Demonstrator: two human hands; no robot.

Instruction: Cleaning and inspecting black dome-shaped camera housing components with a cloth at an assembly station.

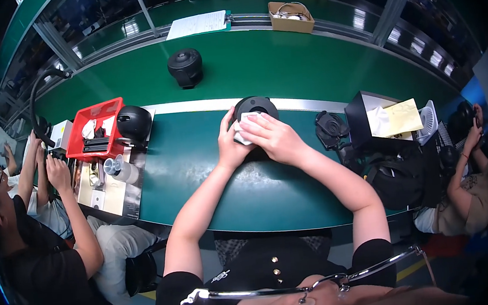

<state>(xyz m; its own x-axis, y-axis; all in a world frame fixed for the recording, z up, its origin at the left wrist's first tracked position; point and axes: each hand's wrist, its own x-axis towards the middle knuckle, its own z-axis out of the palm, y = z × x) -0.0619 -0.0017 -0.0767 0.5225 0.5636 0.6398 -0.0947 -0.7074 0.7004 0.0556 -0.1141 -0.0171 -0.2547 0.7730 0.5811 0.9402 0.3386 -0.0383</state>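
A black rounded device (263, 105) rests at the middle of the green worktop, near the pale strip along its far side. My left hand (232, 140) grips the device's left side, fingers curved round it. Over its near face my right hand (278, 139) presses a folded white cloth (245, 134), its fingers bent down onto the fabric. The cloth lies between both hands and covers part of the device. The device's lower part is largely hidden behind my hands and forearms. Another black rounded device (185, 67) stands farther off on the green conveyor surface.
Left: a red bin (95, 130) of parts, a black round device (134, 124) and a clear bottle (121, 170). Right: black parts (331, 129), a box with yellow paper (402, 118), and a black bag (398, 177). A clipboard (198, 24) and cardboard box (291, 19) lie beyond. Co-workers sit on both sides.
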